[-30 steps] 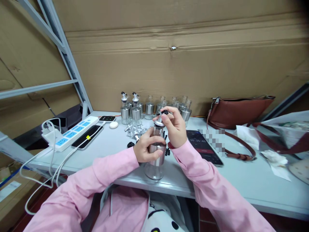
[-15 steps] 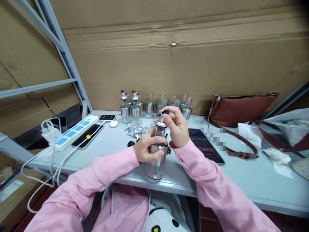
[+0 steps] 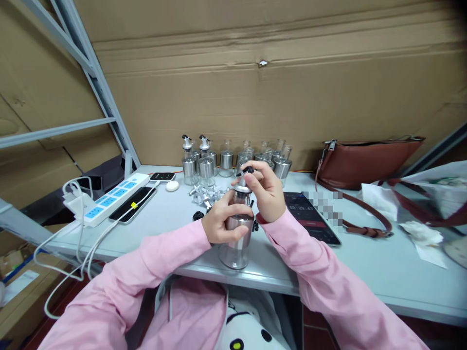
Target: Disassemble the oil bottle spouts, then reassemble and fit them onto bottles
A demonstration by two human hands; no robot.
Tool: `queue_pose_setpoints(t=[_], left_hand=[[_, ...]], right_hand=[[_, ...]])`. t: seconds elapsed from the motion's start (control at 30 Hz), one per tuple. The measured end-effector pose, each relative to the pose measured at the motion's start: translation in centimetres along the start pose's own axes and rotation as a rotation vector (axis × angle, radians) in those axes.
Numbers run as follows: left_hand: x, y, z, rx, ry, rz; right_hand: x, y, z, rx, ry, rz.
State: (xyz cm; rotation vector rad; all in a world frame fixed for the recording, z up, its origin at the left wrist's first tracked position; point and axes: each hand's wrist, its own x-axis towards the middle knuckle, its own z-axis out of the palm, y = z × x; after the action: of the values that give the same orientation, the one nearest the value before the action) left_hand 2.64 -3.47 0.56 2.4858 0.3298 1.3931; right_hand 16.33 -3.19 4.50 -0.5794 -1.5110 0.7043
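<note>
A glass bottle with a metal sleeve [image 3: 235, 255] stands upright near the table's front edge. My left hand [image 3: 226, 218] is wrapped round its middle. At the neck sits a silver pourer spout [image 3: 242, 183] with a black flip cap, gripped between the thumb and fingers of my right hand [image 3: 268, 191]. Behind my hands lies a pile of loose silver spout parts [image 3: 206, 195]. Small black parts [image 3: 198, 216] lie beside my left hand, and a few more show right of the bottle, partly hidden.
Several similar bottles [image 3: 226, 161] stand along the cardboard wall, two with spouts fitted. At left are a power strip [image 3: 105, 204], a phone [image 3: 127, 212] and cables. To the right lie a tablet [image 3: 310, 218] showing a timer, a brown bag [image 3: 368, 163] and crumpled tissues [image 3: 421, 234].
My right fingers have shifted very slightly on the spout, and its black cap looks turned a little. The bottle and my left hand stay in place.
</note>
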Motion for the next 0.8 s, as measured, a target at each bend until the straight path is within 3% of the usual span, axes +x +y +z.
queue_pose_setpoints(t=[0.23, 0.53, 0.7, 0.8], left_hand=[[0.3, 0.8, 0.6, -0.008, 0.033, -0.073], [0.3, 1.4, 0.5, 0.045, 0.030, -0.046], [2.5, 2.7, -1.2, 0.093, 0.073, 0.011], [4.9, 2.0, -3.1, 0.219, 0.076, 0.000]], right_hand=[[-0.3, 0.6, 0.0, -0.031, 0.098, -0.047], [0.7, 1.2, -0.6, 0.052, 0.256, -0.049], [1.2, 1.2, -1.4, 0.074, 0.347, -0.067], [1.7, 1.3, -2.1, 0.067, 0.415, -0.088]])
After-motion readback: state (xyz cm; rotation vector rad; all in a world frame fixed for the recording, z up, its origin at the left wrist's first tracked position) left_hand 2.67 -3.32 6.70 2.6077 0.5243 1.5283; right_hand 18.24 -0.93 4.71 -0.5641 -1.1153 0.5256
